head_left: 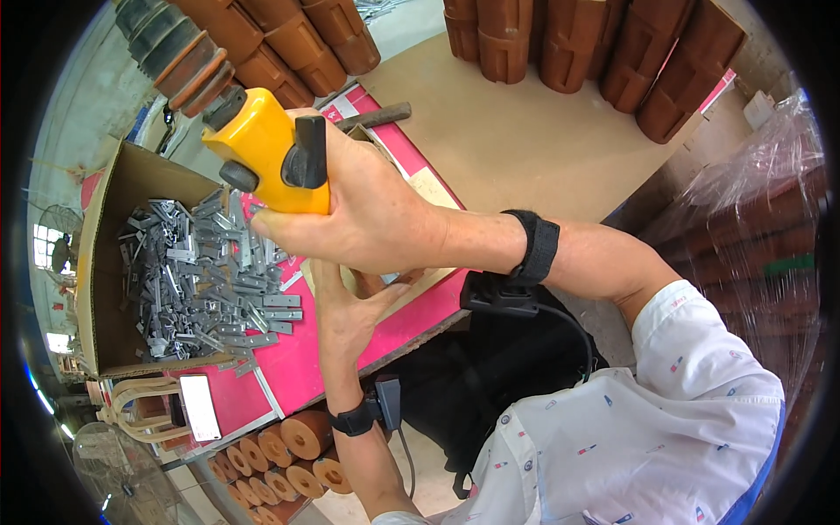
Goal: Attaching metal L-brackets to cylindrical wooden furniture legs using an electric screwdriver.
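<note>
A pink counter (245, 398) bears a cardboard box (111, 280). Above the counter, a yellow tool (262, 149) fills the grip of the right hand (372, 201); the left hand (344, 322) is partly hidden, its grip impossible to tell. Metal pieces (188, 284) lie heaped in the box.

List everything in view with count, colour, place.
Carton: one, brown, left
Tabletop: one, pink, centre
Metal pieces: many, grey, in and beside carton
Tool: one, yellow, upper left
Bar: one, dark, upper centre
Tan surface: one, tan, upper centre
Ribbed cylinders: several, brown, along top
Rolls: many, brown, lower left
Wrapped stack: one, brown, right
Device: one, white, lower left
Wooden frame: one, pale, lower left
Fans: two, grey, far left
Fabric item: one, black, lower centre
Wrist straps: two, black, centre
Shirt: one, white patterned, lower right
Right hand: one, bare, gripping tool
Left hand: one, bare, centre
</note>
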Motion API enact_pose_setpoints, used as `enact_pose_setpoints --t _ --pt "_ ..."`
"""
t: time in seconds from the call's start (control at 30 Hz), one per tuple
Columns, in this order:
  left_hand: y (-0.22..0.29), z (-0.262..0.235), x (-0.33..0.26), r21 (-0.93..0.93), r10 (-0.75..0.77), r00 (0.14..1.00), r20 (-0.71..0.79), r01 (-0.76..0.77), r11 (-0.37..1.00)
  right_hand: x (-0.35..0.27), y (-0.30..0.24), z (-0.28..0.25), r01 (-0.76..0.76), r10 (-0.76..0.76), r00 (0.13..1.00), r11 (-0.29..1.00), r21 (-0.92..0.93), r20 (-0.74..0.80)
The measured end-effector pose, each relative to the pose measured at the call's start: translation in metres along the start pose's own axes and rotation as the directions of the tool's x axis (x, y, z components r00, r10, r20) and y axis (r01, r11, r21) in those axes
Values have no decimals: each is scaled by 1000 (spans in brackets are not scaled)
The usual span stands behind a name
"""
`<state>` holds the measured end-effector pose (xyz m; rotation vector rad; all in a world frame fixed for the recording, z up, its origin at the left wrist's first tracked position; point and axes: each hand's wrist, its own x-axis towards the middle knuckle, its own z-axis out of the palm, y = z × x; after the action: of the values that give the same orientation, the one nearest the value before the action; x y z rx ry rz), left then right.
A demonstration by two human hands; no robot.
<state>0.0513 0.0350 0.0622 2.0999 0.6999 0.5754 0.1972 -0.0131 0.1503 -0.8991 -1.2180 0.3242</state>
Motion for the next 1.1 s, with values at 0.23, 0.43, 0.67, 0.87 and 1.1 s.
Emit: enact_pose_setpoints --t 0.23,0.43,0.67,0.87,1.1 --pt "1 -1 -1 2 25 1000 -7 -25 1000 -3 7 2 22 -22 1000 1000 22 2" --pt "8 1 2 69 57 998 35 -59 996 -2 6 -3 -30 29 1000 993 113 12" --pt "46 -15 19 272 183 958 220 -240 932 2 -19 -30 25 -25 999 1000 -4 24" --pt "73 4 49 686 -20 890 455 -336 645 -11 -22 -59 -67 65 998 986 -150 -21" --pt "82 0 48 789 -132 920 370 -237 567 -21 -19 -71 -129 130 991 987 -101 9"
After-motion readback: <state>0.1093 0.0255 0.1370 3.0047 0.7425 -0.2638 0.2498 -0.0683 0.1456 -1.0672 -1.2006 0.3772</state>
